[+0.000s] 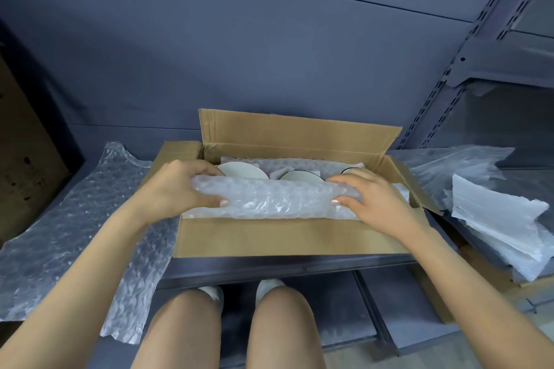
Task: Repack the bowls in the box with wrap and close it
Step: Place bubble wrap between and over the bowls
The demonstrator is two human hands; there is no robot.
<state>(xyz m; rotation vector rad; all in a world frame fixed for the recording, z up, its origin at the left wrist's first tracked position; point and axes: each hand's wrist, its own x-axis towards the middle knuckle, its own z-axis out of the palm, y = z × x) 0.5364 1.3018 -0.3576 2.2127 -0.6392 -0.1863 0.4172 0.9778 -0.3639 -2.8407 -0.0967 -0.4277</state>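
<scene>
An open cardboard box sits on a dark shelf with its far flap standing up. Inside, white bowls stand on edge in a row: one at the left, one in the middle, and part of a third at the right. A sheet of bubble wrap lies over the near side of the bowls. My left hand grips its left end and my right hand grips its right end. More wrap lines the back of the box.
A large loose sheet of bubble wrap lies on the shelf left of the box. A pile of plastic sheets is at the right. A brown carton stands at far left. My knees are below the shelf edge.
</scene>
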